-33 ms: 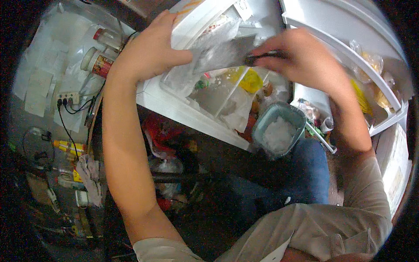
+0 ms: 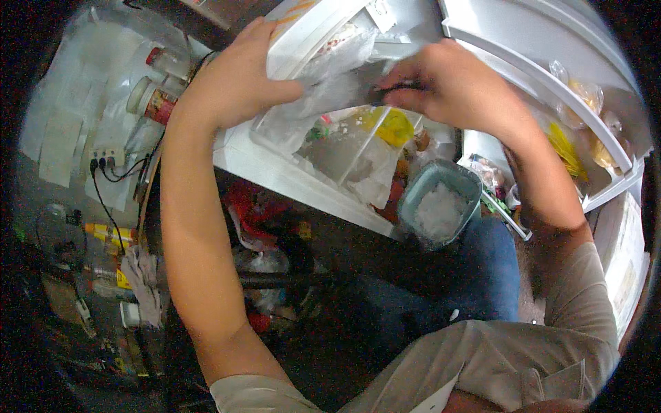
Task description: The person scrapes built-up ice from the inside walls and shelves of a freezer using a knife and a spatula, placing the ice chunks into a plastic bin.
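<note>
Clear plastic bag (image 2: 337,86) held up between both hands, over the open freezer drawer (image 2: 296,148), contents pale and frosty. Our left hand (image 2: 237,82) grips the bag's left end, thumb clamped across the plastic, fingers curled behind. Our right hand (image 2: 447,86) pinches the other end together with a thin dark strip, perhaps a tie or clip; too small to say.

Below the bag: drawer packed with more wrapped items, one yellow packet (image 2: 394,127) near the middle. A teal container (image 2: 441,203) of white granular stuff sits on our knee, lid off, just beside the drawer front. Door shelves (image 2: 551,89) to the right hold bagged goods.

Risks, as we judge them: frosted plastic slipping through the pinch and spilling into the drawer; a knee shift tipping the open container.
</note>
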Demonstrator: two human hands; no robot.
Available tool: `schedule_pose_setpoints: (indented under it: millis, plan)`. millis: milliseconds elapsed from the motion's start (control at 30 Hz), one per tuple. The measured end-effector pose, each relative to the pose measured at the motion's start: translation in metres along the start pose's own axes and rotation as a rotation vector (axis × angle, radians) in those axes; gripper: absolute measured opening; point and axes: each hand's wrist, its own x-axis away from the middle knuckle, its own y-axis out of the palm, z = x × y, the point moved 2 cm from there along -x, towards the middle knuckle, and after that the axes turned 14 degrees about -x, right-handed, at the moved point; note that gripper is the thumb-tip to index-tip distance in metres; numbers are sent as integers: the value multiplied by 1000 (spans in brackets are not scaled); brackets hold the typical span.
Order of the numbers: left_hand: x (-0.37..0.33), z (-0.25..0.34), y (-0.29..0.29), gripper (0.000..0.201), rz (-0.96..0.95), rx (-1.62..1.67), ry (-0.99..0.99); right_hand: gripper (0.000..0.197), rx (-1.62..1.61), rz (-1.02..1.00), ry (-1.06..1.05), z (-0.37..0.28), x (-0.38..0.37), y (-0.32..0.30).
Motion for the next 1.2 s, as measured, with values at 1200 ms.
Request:
schedule_pose_setpoints:
  millis: [1200]
  plan:
    - [18,-48,22,80,-69,88,-75,15,154,-130,116,-3,-105,77]
